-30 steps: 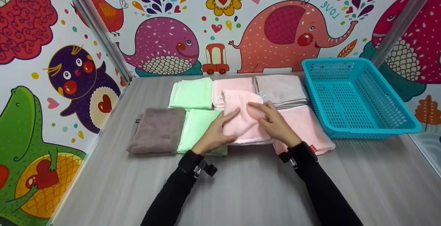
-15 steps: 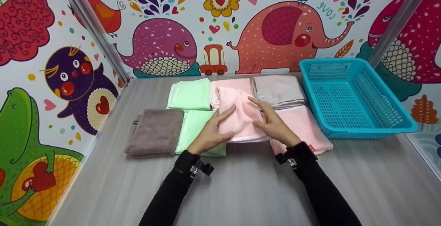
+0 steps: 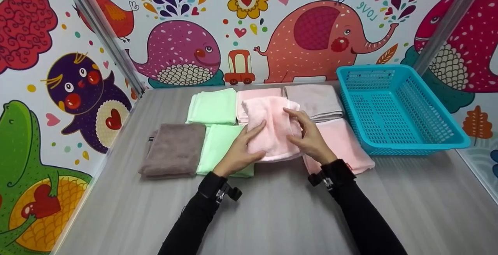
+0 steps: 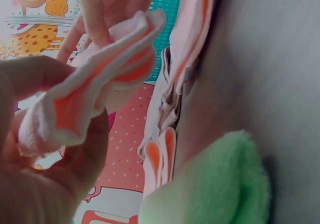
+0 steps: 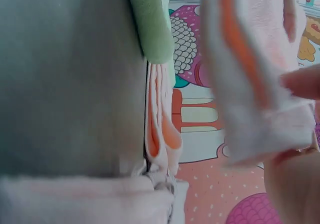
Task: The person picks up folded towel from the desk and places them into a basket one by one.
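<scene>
A small folded pink towel point(image 3: 270, 128) is held up over the row of towels in the head view, between both hands. My left hand point(image 3: 242, 151) grips its left side, thumb on top and fingers beneath. At its right edge, my right hand point(image 3: 311, 136) pinches it between thumb and fingers. Seen edge-on in the left wrist view, the pink towel point(image 4: 95, 86) shows several layers above the table. A green towel point(image 3: 220, 144) lies below the left hand, and another pink towel point(image 3: 340, 142) lies beside the right wrist, partly covered by it.
Behind the held towel lie a green towel point(image 3: 213, 106), a pink towel point(image 3: 258, 91) and a greyish towel point(image 3: 315, 99). A brownish-purple towel point(image 3: 175, 152) is at front left. The blue basket point(image 3: 412, 146) stands at the right, against the back wall with cartoon animals.
My right hand has shifted from the towel's top face to its right edge, and a strip there is folded over. The towel's white label no longer shows. The left hand keeps its grip.
</scene>
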`<act>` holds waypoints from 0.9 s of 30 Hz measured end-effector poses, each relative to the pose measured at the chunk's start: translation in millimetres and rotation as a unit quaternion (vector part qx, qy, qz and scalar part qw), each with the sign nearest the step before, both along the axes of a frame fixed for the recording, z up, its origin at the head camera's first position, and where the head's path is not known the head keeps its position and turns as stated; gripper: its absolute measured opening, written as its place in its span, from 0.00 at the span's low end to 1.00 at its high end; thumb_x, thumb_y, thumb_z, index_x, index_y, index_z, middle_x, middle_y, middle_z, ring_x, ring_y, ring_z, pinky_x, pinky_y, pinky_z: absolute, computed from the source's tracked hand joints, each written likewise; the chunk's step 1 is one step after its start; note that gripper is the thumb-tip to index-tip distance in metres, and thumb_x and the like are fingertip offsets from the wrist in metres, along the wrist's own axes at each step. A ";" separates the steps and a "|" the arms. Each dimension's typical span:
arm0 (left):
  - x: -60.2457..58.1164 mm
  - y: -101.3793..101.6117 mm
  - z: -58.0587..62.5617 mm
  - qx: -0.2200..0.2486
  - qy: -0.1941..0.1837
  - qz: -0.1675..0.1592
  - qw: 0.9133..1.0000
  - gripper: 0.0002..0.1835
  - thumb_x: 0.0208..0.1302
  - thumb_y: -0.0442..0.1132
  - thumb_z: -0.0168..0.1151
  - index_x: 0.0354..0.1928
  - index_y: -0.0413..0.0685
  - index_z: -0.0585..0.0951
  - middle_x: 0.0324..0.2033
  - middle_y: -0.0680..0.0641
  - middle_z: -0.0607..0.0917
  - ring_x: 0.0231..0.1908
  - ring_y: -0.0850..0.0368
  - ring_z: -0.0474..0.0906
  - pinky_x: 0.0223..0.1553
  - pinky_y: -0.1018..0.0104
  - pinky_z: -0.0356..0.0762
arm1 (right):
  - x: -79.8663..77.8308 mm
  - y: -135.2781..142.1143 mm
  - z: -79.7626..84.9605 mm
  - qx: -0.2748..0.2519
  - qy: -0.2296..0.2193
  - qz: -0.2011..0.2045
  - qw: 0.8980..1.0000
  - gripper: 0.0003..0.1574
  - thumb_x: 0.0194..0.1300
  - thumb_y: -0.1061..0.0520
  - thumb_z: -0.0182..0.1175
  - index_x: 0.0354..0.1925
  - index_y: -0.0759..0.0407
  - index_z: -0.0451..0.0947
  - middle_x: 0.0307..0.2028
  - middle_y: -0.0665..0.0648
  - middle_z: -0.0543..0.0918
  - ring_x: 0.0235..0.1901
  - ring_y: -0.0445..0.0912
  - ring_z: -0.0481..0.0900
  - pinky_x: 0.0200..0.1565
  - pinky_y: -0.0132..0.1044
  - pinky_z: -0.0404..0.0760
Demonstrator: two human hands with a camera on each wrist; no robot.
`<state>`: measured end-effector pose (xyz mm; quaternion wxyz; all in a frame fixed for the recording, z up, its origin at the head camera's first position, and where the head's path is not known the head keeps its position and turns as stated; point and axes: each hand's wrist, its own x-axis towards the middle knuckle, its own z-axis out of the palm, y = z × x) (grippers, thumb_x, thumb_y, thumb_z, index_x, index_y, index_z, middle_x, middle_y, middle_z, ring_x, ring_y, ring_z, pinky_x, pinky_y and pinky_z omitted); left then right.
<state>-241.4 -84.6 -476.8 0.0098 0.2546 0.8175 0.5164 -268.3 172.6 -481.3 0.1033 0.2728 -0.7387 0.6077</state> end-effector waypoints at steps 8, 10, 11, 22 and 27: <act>-0.2 3.4 -2.0 -0.006 -0.006 -0.002 1.000 0.49 0.56 0.40 0.73 0.80 0.61 0.64 0.82 0.36 0.47 0.81 0.39 0.44 0.77 0.40 0.53 | 1.0 0.9 3.2 0.023 0.014 -0.036 0.999 0.36 0.56 0.74 0.67 0.64 0.61 0.81 0.56 0.63 0.80 0.56 0.46 0.72 0.58 0.31 0.69; -1.0 3.4 -2.2 -0.003 -0.012 0.002 1.000 0.49 0.56 0.40 0.74 0.80 0.62 0.64 0.82 0.36 0.47 0.81 0.40 0.44 0.77 0.40 0.53 | 0.9 0.2 4.1 0.016 0.002 -0.056 0.998 0.33 0.55 0.76 0.66 0.60 0.64 0.83 0.54 0.65 0.81 0.52 0.46 0.73 0.50 0.29 0.70; -1.4 3.6 -2.3 -0.002 -0.015 0.005 1.000 0.49 0.56 0.40 0.74 0.80 0.62 0.64 0.82 0.37 0.48 0.81 0.40 0.44 0.77 0.40 0.53 | 0.4 0.2 4.4 0.019 -0.003 -0.066 0.998 0.31 0.55 0.77 0.66 0.59 0.66 0.83 0.53 0.67 0.82 0.51 0.46 0.73 0.47 0.29 0.70; -13.3 29.3 19.3 0.009 -0.022 0.003 1.000 0.48 0.56 0.41 0.76 0.79 0.61 0.65 0.81 0.33 0.49 0.80 0.38 0.47 0.75 0.41 0.58 | -0.2 31.1 36.8 0.080 0.003 -0.126 0.989 0.25 0.58 0.71 0.68 0.55 0.61 0.87 0.53 0.63 0.83 0.51 0.45 0.74 0.42 0.26 0.72; -20.3 51.6 32.2 -0.015 -0.012 -0.009 1.000 0.50 0.57 0.42 0.76 0.80 0.61 0.63 0.80 0.35 0.55 0.76 0.41 0.60 0.72 0.45 0.66 | 3.7 52.6 60.6 0.123 0.047 -0.162 0.978 0.26 0.56 0.69 0.68 0.55 0.60 0.87 0.53 0.64 0.84 0.49 0.45 0.75 0.37 0.27 0.70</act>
